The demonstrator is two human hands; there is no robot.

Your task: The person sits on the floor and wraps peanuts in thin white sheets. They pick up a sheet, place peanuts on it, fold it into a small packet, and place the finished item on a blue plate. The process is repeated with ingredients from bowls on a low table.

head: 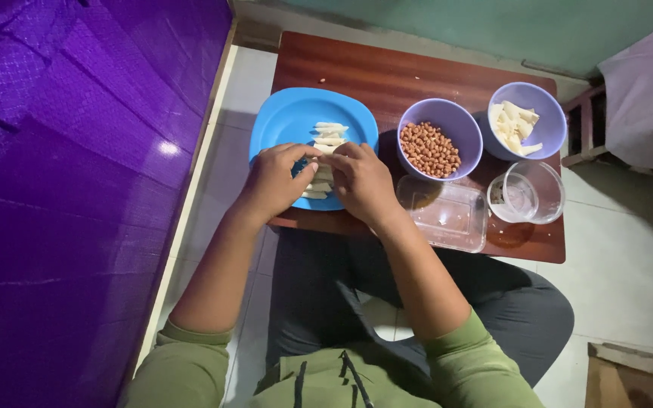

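A blue plate (pixel 285 121) sits at the near left of a low wooden table (pixel 387 75), carrying a row of pale rolled pastry pieces (pixel 330 132). My left hand (pixel 273 181) and my right hand (pixel 364 181) meet over the near end of that row. Fingertips of both hands pinch one pale piece between them; the piece itself is mostly hidden by my fingers.
A purple bowl of peanuts (pixel 431 149) stands right of the plate, and another purple bowl with pale folded pieces (pixel 519 125) further right. A clear rectangular container (pixel 447 215) and a clear round tub (pixel 527 193) lie near the table's front. Purple cloth (pixel 77 189) hangs left.
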